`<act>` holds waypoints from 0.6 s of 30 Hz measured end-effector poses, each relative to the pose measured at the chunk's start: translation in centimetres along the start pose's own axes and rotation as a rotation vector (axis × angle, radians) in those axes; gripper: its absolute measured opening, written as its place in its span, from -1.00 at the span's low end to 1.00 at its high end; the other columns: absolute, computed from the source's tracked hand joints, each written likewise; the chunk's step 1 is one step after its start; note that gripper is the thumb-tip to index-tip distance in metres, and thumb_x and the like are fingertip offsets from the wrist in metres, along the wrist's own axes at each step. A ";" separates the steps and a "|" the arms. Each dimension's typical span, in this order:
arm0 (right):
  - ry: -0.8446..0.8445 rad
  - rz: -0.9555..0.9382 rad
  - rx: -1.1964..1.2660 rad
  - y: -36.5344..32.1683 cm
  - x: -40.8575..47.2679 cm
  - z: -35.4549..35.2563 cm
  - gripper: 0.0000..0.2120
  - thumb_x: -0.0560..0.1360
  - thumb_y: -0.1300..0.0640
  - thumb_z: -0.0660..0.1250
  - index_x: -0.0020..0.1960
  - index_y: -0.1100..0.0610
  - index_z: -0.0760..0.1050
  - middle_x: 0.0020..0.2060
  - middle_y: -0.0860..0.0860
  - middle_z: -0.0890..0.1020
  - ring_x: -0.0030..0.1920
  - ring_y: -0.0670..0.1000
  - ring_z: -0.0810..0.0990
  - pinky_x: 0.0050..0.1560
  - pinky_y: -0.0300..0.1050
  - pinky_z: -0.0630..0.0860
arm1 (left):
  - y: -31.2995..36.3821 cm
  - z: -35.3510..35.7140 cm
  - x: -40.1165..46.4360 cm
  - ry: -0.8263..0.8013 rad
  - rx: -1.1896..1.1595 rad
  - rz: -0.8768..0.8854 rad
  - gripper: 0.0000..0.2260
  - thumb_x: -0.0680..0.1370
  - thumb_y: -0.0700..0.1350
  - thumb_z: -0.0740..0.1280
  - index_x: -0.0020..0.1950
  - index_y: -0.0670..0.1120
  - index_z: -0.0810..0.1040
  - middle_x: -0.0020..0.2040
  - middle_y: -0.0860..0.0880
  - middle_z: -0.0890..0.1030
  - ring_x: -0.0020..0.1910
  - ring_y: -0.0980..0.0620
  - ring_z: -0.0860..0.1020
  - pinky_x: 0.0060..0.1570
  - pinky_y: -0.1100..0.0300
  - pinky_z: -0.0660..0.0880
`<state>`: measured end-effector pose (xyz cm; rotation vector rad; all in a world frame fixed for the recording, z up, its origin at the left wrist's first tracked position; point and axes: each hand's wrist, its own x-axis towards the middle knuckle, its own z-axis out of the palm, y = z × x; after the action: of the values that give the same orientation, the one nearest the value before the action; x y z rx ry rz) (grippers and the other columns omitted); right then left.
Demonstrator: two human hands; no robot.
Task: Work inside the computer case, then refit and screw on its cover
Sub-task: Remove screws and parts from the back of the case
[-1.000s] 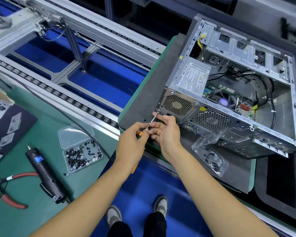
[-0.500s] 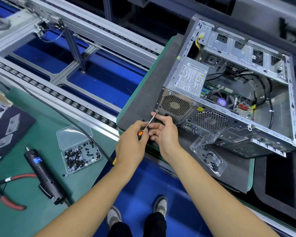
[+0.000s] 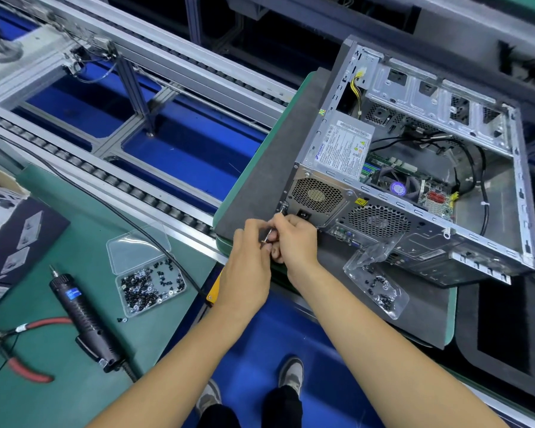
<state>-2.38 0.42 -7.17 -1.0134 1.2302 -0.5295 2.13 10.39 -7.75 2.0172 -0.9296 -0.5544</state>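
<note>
While both hands hold a screwdriver, screw trays flank them.

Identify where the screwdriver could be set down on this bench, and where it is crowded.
Free: grey mat left of the computer case, and green mat below the electric screwdriver. Crowded: around the open screw box, red pliers, and screw bag by the case.

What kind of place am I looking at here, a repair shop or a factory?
Most likely a factory assembly line for computers. Roller conveyor tracks run past the bench, an opened computer case sits on a padded pallet, and an electric screwdriver lies beside a box of screws.
</note>
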 end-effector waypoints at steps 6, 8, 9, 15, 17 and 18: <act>0.083 -0.035 -0.005 0.3 0.6 0.2 -0.70 0.55 0.32 0.25 -0.33 0.16 0.54 -0.58 -0.04 0.44 -0.61 -0.04 0.32 -0.59 -0.28 0.24 | -0.5 0.4 0.2 0.011 -0.187 -0.059 -0.73 0.62 -0.10 0.34 0.14 0.26 0.38 -0.03 0.09 0.45 -0.20 0.09 0.52 -0.23 -0.03 0.59; 0.088 -0.023 0.009 0.4 0.8 0.4 -0.72 0.55 0.33 0.25 -0.30 0.18 0.57 -0.57 -0.04 0.45 -0.61 -0.04 0.32 -0.58 -0.28 0.23 | -1.2 0.1 0.3 -0.022 -0.305 -0.157 -0.85 0.61 0.03 0.32 0.02 0.24 0.34 -0.11 0.03 0.54 -0.28 -0.02 0.59 -0.31 -0.08 0.60; 0.084 -0.016 0.019 0.5 0.9 0.4 -0.73 0.55 0.33 0.25 -0.29 0.20 0.58 -0.57 -0.03 0.44 -0.61 -0.04 0.31 -0.58 -0.28 0.22 | -1.5 -0.1 0.4 -0.048 -0.317 -0.177 -0.89 0.61 0.11 0.27 -0.03 0.21 0.34 -0.20 0.02 0.58 -0.37 -0.03 0.60 -0.39 -0.04 0.56; 0.083 -0.008 0.049 0.5 1.1 0.5 -0.73 0.54 0.35 0.23 -0.28 0.22 0.60 -0.55 -0.03 0.44 -0.61 -0.05 0.29 -0.58 -0.26 0.21 | -2.2 -0.3 -0.1 -0.181 -0.411 -0.186 -0.85 0.70 -0.02 0.17 -0.05 0.17 0.39 -0.21 0.01 0.66 -0.35 0.02 0.61 -0.39 0.16 0.48; 0.067 -0.007 0.053 0.5 1.1 0.3 -0.74 0.54 0.35 0.23 -0.26 0.23 0.61 -0.55 -0.05 0.44 -0.60 -0.05 0.29 -0.58 -0.27 0.20 | -2.2 -0.1 -0.7 -0.113 -0.454 -0.164 -0.86 0.67 -0.06 0.27 -0.05 0.15 0.45 -0.19 0.04 0.65 -0.29 0.06 0.59 -0.35 0.19 0.52; 0.060 -0.005 0.049 0.5 1.1 0.2 -0.74 0.55 0.34 0.23 -0.25 0.23 0.62 -0.56 -0.05 0.45 -0.60 -0.05 0.30 -0.58 -0.27 0.20 | -2.1 0.0 -0.9 -0.067 -0.448 -0.136 -0.87 0.64 -0.08 0.33 -0.06 0.13 0.47 -0.19 0.06 0.63 -0.26 0.07 0.58 -0.34 0.20 0.56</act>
<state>-1.95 -0.15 -8.14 -0.9655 1.2616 -0.5952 2.47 11.87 -9.48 1.6687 -0.6387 -0.8293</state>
